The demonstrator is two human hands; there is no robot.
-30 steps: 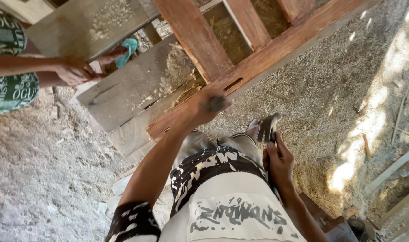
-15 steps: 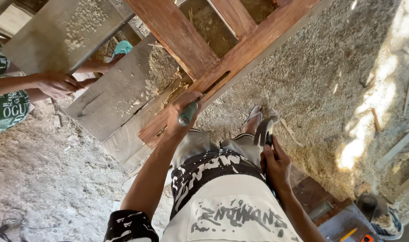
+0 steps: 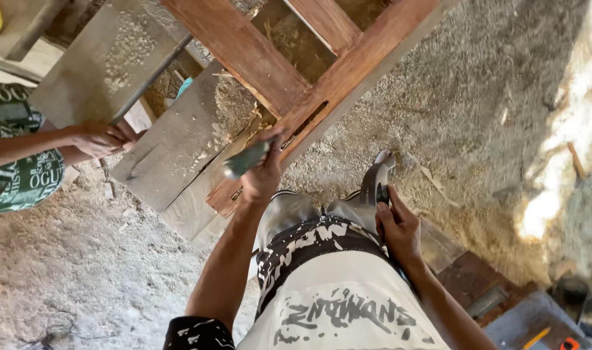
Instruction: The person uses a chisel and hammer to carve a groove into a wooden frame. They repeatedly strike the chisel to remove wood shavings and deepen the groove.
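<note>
Lowered since prior frame, left hand (image 3: 265, 175) is gripping grey-handled chisel (image 3: 245, 160) at reddish-brown wooden frame (image 3: 348, 78) w/ mortise slot; right hand (image 3: 396, 227) is clasping dark tool (image 3: 376, 185).

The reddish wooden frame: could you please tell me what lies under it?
Under the reddish wooden frame lie grey planks dusted with sawdust, on sawdust-covered ground. The left hand holds a tool against its rail. What actually supports the frame is hidden.
</note>
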